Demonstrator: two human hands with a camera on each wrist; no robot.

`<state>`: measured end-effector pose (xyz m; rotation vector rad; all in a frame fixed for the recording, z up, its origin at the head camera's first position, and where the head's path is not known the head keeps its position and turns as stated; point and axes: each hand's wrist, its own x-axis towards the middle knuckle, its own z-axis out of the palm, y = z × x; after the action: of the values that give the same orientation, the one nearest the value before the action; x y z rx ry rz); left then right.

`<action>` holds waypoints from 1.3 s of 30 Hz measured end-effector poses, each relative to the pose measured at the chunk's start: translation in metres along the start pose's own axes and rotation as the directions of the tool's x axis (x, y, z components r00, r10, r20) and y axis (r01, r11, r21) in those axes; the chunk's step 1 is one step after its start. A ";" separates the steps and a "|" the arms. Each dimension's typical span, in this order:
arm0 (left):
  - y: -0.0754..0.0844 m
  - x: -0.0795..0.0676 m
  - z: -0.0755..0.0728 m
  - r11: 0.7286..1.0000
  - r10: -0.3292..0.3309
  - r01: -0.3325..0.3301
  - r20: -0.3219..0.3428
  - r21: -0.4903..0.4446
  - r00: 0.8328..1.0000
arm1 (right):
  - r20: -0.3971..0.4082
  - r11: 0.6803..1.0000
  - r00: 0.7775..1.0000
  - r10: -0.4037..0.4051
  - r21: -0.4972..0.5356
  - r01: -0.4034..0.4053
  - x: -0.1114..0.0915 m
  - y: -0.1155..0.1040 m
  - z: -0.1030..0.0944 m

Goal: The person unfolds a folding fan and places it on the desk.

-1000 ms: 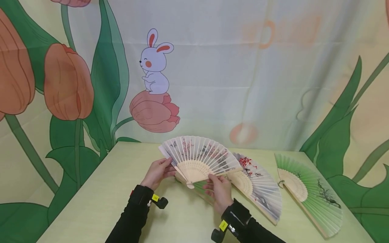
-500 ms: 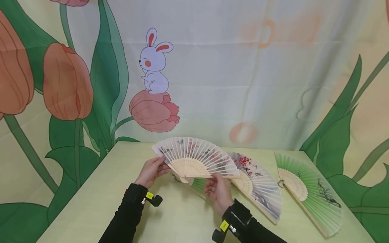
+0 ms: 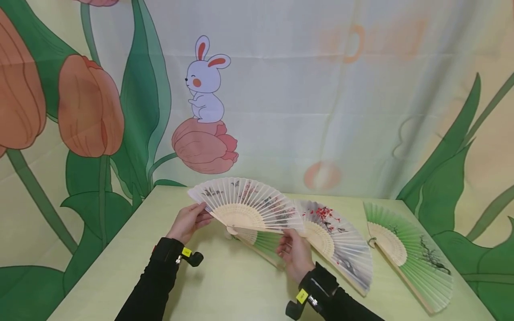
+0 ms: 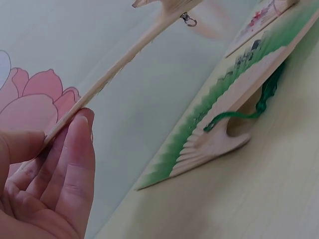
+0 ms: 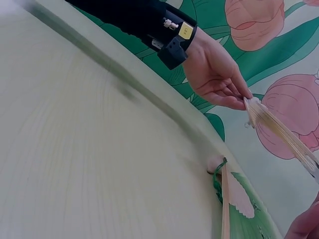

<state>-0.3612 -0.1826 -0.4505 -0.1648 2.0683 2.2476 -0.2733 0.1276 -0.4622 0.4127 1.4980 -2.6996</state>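
A white folding fan with pale wooden ribs and a red and grey print is spread wide above the table. My left hand pinches its left guard stick between thumb and fingers, plain in the left wrist view, where the hand grips the stick's edge. My right hand holds the fan's right end at the lower corner. Below the raised fan lies a spread green fan, partly hidden by it; a green tassel cord hangs at its pivot in the left wrist view.
To the right on the pale table lies a grey-white fan with red blossoms. Farther right is another green fan. A printed cloth backdrop with a rabbit and tulips hangs behind the table.
The raised white fan has moved left together with my left hand, uncovering more of the green fan beneath. My right hand has shifted slightly right, still at the fan's right end.
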 end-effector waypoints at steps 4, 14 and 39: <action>0.004 0.000 -0.015 1.000 -0.003 0.003 -0.007 0.000 1.000 | 0.003 1.000 1.000 -0.004 -0.030 0.004 0.000 -0.002 -0.002; 0.008 0.005 -0.053 0.999 -0.026 0.026 -0.029 0.024 0.999 | 0.072 0.976 0.996 0.051 -0.213 -0.035 0.001 0.008 -0.004; -0.011 0.004 -0.153 0.990 -0.118 0.125 -0.100 0.068 0.988 | 0.349 0.929 0.910 0.224 -0.359 -0.091 -0.029 0.069 0.058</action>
<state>-0.3604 -0.3341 -0.4748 -0.3905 2.1218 2.1284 -0.2480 0.0386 -0.4833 -0.0147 1.6674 -2.1716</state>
